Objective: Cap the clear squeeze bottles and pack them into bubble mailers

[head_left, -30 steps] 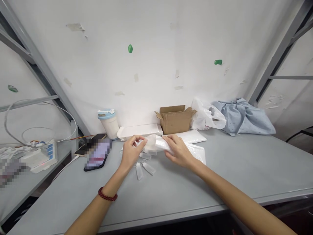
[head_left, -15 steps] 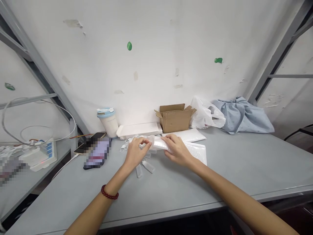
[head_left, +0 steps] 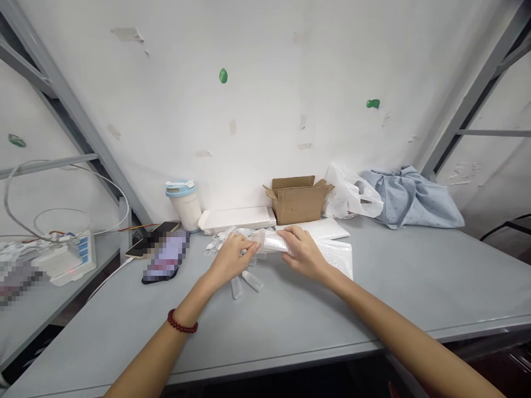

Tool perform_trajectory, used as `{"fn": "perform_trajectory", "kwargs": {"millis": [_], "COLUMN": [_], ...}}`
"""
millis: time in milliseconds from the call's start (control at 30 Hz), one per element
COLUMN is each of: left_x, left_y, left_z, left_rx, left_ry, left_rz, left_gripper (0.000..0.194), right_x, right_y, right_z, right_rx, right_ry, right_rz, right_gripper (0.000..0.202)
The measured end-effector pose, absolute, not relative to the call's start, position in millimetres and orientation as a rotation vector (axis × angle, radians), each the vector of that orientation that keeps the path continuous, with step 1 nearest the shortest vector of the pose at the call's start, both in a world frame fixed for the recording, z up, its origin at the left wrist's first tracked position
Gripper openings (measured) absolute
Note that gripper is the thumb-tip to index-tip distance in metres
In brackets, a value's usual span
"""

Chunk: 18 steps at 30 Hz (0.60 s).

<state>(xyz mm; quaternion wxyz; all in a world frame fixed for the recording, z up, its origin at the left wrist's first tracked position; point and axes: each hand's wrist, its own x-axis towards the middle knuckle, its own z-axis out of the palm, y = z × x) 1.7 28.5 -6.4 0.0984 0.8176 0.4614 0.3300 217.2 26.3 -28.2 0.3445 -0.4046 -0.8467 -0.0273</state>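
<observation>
A white bubble mailer (head_left: 274, 242) is held up a little above the table, between both hands. My right hand (head_left: 305, 251) grips its right part, thumb in front and fingers over the top. At its left end, my left hand (head_left: 232, 255) has its thumb and fingers pinched together on the translucent flap. Beneath and behind my left hand lie several small clear-plastic tags (head_left: 252, 281) with white loops, partly covered by the hand. Another bubble mailer (head_left: 338, 257) lies flat behind my right wrist, and one more (head_left: 327, 228) rests farther back.
Along the wall stand a lidded cup (head_left: 185, 207), a stack of white mailers (head_left: 238, 219), an open cardboard box (head_left: 297, 205), a white plastic bag (head_left: 350, 193) and a blue cloth bag (head_left: 412, 199). Two phones (head_left: 166, 257) (head_left: 151, 241) and a power strip (head_left: 77, 262) are at left.
My left fingers have closed in on the mailer's left end, where thumb and fingertips were more rounded apart. The mailer is tilted slightly differently. My right hand has shifted slightly right.
</observation>
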Motion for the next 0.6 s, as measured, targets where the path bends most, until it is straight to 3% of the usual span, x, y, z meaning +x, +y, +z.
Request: {"fn": "perform_trajectory", "kwargs": {"millis": [133, 200, 267, 367, 600], "left_x": [-1.3, -3.0, -3.8, -2.1, 6.5], "left_y": [30.9, 31.7, 31.2, 28.8, 24.4], "left_z": [-1.9, 2.2, 5.3, 5.3, -3.4], "left_rx": [2.201, 2.008, 1.848, 1.684, 1.665], "left_ry": [1.452, 1.437, 1.312, 1.092, 1.171], "left_rz": [1.207, 1.294, 1.18, 0.921, 0.872], "left_gripper": [0.024, 0.036, 0.045, 0.035, 0.021], "right_x": [214.9, 214.1, 213.7, 213.7, 211.2], "right_y": [22.6, 21.0, 20.0, 19.3, 14.7], "right_z": [-23.9, -22.2, -21.6, -21.7, -19.9], "right_rx": [-0.993, -0.957, -0.928, -0.9, -0.793], "right_ry": [-2.192, -2.187, -2.181, -2.18, -2.28], "right_rz": [-0.052, -0.054, -0.058, -0.066, -0.154], "right_gripper": [0.049, 0.049, 0.049, 0.051, 0.052]}}
